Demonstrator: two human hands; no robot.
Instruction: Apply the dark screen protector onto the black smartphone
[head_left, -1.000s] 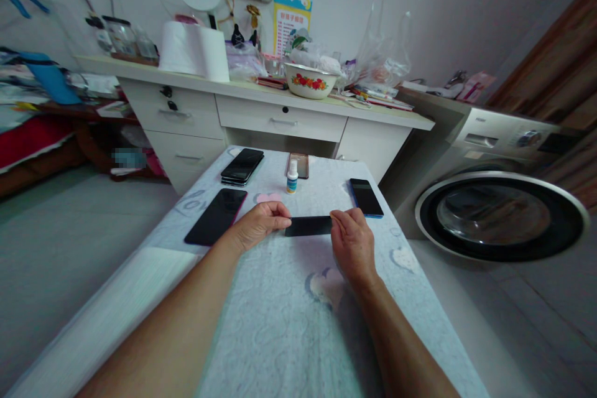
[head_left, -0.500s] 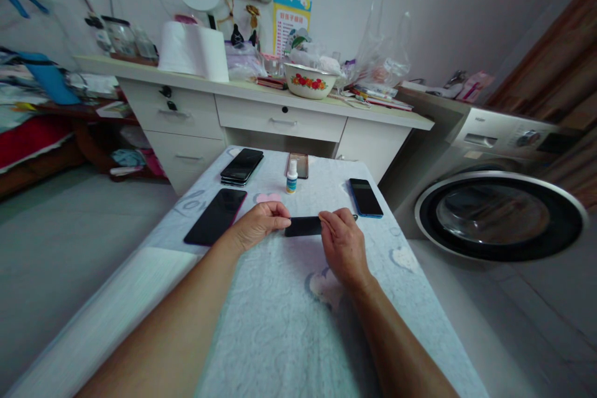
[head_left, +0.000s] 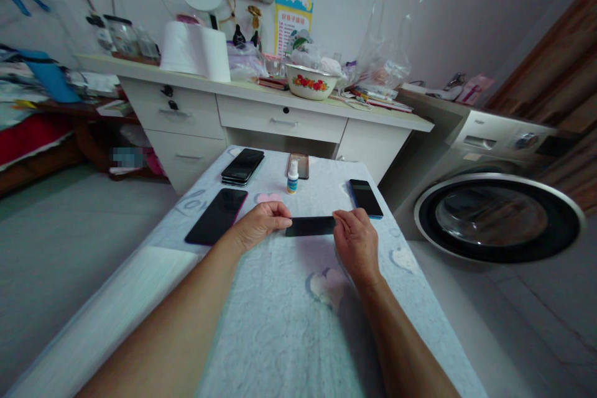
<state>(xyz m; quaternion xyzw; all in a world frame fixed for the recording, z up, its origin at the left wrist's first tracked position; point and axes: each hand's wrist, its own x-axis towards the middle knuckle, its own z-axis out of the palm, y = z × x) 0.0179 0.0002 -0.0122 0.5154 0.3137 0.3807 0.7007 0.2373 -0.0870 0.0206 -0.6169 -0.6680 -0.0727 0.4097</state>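
1. Your left hand (head_left: 265, 224) and right hand (head_left: 358, 241), apart, pinch opposite ends of a dark slab (head_left: 310, 226) near the frame's centre.
2. Your pale blue, patterned worktop (head_left: 270, 317) fills the lower centre.
3. A washing machine (head_left: 476, 158) stands right, white drawers (head_left: 252, 118) upper centre.

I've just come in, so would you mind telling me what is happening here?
Over a cloth-covered table, a person's left hand pinches one end of a dark phone-like slab, while the right hand covers its other end. A white-capped bottle stands beyond it; a phone stack and a pink-edged phone lie to the left, a blue-edged phone to the right.
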